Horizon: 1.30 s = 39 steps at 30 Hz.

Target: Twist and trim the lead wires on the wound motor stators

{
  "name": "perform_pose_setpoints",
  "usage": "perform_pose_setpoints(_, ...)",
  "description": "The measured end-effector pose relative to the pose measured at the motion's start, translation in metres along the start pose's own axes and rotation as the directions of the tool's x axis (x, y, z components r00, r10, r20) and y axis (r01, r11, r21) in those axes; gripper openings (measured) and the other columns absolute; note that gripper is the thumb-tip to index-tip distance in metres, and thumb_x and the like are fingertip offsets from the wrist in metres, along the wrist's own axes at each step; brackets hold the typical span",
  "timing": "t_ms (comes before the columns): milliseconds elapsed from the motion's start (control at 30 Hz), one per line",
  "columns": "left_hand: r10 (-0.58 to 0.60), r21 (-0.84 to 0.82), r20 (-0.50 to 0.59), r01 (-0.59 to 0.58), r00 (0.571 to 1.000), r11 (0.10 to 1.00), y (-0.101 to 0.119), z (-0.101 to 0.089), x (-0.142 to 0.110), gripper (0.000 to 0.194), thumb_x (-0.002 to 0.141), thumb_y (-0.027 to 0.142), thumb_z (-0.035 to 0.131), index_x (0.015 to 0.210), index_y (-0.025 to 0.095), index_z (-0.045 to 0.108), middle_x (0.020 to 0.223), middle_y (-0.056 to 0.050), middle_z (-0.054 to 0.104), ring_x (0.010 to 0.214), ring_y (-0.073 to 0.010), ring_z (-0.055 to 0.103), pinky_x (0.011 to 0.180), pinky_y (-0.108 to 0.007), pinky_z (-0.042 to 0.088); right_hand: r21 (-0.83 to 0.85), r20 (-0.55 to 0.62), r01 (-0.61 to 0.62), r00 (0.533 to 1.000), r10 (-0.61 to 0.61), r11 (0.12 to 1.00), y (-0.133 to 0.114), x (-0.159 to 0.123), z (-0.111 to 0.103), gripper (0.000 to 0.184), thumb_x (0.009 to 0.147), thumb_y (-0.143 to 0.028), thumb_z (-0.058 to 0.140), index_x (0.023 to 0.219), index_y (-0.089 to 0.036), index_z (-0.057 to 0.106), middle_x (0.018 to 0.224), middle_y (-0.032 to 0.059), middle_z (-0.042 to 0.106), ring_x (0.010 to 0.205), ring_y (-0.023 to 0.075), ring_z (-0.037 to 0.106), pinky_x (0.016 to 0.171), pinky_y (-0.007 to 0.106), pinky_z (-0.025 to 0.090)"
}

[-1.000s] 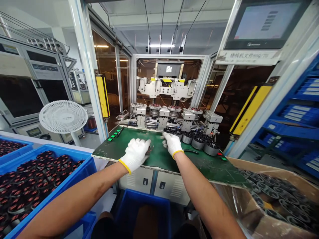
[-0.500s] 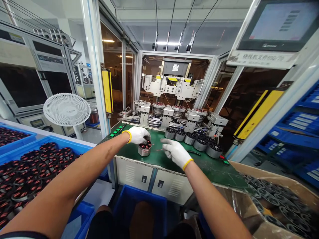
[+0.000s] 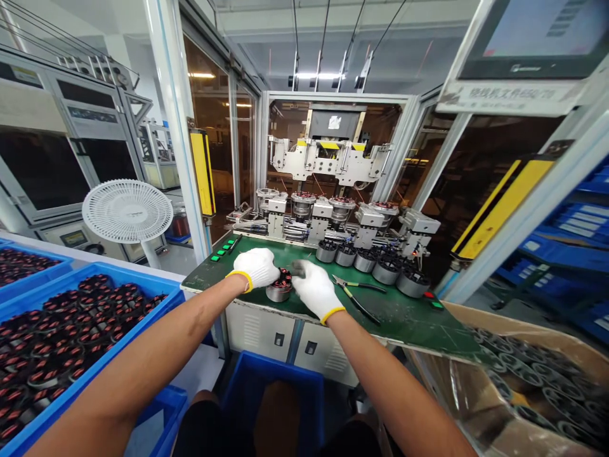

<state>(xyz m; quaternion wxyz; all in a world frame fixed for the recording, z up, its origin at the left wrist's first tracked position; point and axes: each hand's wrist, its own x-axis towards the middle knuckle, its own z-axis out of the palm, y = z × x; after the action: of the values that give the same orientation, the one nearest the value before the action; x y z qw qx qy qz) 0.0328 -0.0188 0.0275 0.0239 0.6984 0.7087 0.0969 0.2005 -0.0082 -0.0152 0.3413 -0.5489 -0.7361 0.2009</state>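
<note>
1. Left grip. The white-gloved fingers were curled narrow at the left edge of the wound core; whether they were closed on it could not be told. Firm contact on the outer metal wall, clear of the windings, would probably have steadied it best.

2. Right grip. This hand was bent close at the core's right side, its fingertips darkened; whether they pinched anything could not be told. A light touch seemed advisable, since a hard pull might have loosened a turn.

3. Wound core. The metal ring with reddish coils stood upright on the table, near its front edge and between the two hands. Keeping it flat and a little farther from that edge appeared the safer handling.

4. Pliers. These lay just right of the right hand, handles spread and pointing away from it, within easy reach yet in the way of a careless sleeve.

5. Row of cores. Several larger-looking rings without visible red coils stood behind the pliers; elbows were best kept low and clear of them.
</note>
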Motion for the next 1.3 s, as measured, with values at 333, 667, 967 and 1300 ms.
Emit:
perform_pose_setpoints(333,0.588,0.23,-0.204,-0.545,0.783,0.806,0.0,-0.003,-0.045,0.034,0.085,0.047,0.047,0.092,0.021,0.068,0.09,-0.01,0.067,0.092,-0.0285,0.061,0.08,-0.041,0.044,-0.495,0.056,0.088,0.996,-0.069,0.864,0.02,-0.017,0.01,0.035,0.093,-0.033,0.036,0.112,-0.024,0.063,0.099,0.0072,0.07,0.094,0.0222,0.063,0.073,0.03,0.042)
perform_pose_setpoints(667,-0.29,-0.441,0.065,0.289,0.955,0.85,-0.095,0.02,-0.018,0.039,0.084,0.05,0.043,0.091,0.023,0.07,0.091,-0.004,0.074,0.083,-0.0202,0.067,0.069,-0.027,0.049,-0.559,0.129,0.213,0.977,-0.17,0.801,0.026,-0.018,0.013,0.036,0.096,-0.03,0.034,0.116,-0.021,0.061,0.102,0.0064,0.07,0.094,0.0205,0.064,0.076,0.029,0.041)
perform_pose_setpoints(967,0.704,0.064,0.047,-0.705,0.709,0.706,-0.032,-0.046,-0.006,0.06,0.067,0.015,0.057,0.124,0.031,0.058,0.124,-0.002,0.064,0.114,-0.0235,0.057,0.093,-0.031,0.045,-0.616,0.146,0.211,0.977,-0.153,0.759,0.02,-0.019,0.013,0.034,0.096,-0.032,0.031,0.11,-0.023,0.061,0.097,0.0052,0.071,0.085,0.0223,0.066,0.066,0.031,0.041)
perform_pose_setpoints(1300,0.621,-0.155,0.17,-0.602,0.765,0.784,-0.031,0.007,0.012,0.064,0.06,0.032,0.07,0.122,0.031,0.056,0.109,0.0,0.068,0.09,-0.0202,0.065,0.068,-0.023,0.046,-0.832,0.317,0.376,0.926,-0.206,0.408,0.028,-0.028,-0.036,0.027,0.085,-0.013,0.038,0.094,-0.023,0.062,0.079,0.0086,0.067,0.073,0.0308,0.066,0.058,0.035,0.042)
